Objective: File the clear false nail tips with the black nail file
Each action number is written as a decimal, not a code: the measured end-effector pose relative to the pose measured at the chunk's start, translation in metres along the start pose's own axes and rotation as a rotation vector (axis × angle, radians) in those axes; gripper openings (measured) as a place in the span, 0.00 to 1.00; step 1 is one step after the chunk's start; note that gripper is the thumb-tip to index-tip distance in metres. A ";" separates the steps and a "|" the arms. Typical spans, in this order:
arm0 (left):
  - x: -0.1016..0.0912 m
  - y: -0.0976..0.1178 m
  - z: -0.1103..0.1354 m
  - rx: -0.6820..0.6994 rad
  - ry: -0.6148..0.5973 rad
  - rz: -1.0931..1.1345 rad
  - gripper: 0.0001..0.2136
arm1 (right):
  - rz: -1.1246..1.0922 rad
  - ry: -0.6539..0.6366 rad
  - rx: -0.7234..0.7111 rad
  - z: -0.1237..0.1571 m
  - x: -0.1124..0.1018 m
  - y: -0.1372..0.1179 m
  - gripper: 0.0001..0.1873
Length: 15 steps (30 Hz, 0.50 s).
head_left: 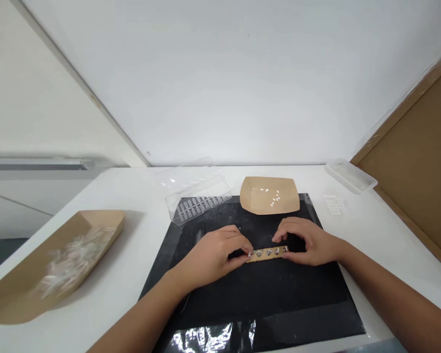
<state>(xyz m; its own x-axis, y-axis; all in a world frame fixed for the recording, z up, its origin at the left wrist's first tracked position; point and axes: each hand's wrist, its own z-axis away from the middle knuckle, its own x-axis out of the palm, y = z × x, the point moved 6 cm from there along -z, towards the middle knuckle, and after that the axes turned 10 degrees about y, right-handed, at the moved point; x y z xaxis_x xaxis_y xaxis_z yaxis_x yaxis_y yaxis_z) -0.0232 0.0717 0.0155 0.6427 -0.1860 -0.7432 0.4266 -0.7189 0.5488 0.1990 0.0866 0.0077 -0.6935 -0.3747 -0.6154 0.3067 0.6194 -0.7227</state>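
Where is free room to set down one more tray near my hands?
The mat has free room below the strip. The table is free between the mat and the left tray. Above the strip is crowded: left hand, right hand, plastic case and upper tray.

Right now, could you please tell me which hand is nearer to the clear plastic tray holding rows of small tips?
Left: the left hand is nearer, just in front of the clear plastic tray; the right hand is farther off, to the tray's right.
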 end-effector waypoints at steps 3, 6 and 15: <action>0.000 0.003 -0.002 -0.006 0.022 0.006 0.03 | 0.027 0.032 -0.047 -0.001 0.003 -0.007 0.18; 0.004 0.006 -0.003 0.006 0.057 0.018 0.05 | 0.057 0.004 -0.048 0.000 0.010 -0.007 0.20; 0.016 0.013 0.000 0.021 0.194 0.053 0.03 | 0.010 -0.011 -0.016 -0.002 0.014 -0.003 0.17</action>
<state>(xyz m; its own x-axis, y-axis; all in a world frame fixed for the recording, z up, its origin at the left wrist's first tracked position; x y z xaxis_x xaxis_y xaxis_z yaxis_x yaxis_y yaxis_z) -0.0075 0.0597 0.0106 0.7752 -0.0933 -0.6248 0.3766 -0.7258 0.5757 0.1871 0.0806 0.0012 -0.6831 -0.3756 -0.6264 0.3033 0.6343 -0.7111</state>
